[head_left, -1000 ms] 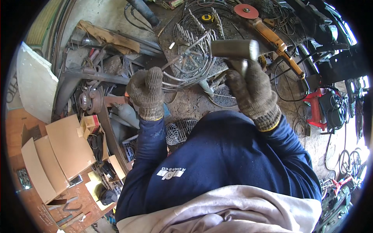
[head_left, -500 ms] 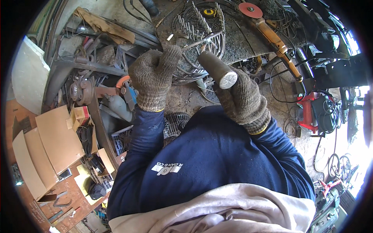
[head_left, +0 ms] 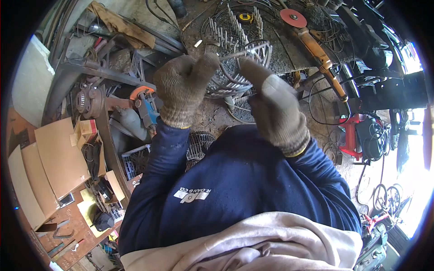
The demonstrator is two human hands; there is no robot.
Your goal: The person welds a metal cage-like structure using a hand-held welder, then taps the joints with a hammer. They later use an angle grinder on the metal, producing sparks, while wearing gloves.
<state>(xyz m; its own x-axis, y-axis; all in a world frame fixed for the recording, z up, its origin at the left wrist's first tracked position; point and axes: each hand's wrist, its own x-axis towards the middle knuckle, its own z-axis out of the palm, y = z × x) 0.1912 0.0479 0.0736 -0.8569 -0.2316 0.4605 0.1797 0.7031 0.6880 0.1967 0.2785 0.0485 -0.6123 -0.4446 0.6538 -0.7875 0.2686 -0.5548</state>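
My left hand [head_left: 185,83], in a grey-brown knit glove, is closed around one end of a thin metal rod [head_left: 242,53]. The rod reaches to the right, over a bundle of curved metal rods [head_left: 228,92] at the bench's near edge. In the same kind of glove, my right hand [head_left: 282,119] grips a hammer, its thick cylindrical metal head [head_left: 258,76] smeared by motion. The hammer's handle is hidden by the hand. Its head is close to the rod's right part; whether they touch I cannot tell.
On the dark bench [head_left: 282,63] are upright metal pins [head_left: 237,29], a yellow tape measure [head_left: 245,17] and an orange angle grinder [head_left: 316,52] with a red disc. Steel scrap and a blue-orange tool [head_left: 148,108] lie left. Flattened cardboard [head_left: 61,158] rests lower left; a red-framed machine [head_left: 350,137] stands right.
The hammer head has swung and now points differently, blurred, with its end face lower-right of the rod. Left hand and rod have shifted slightly right; the whole view has moved a little.
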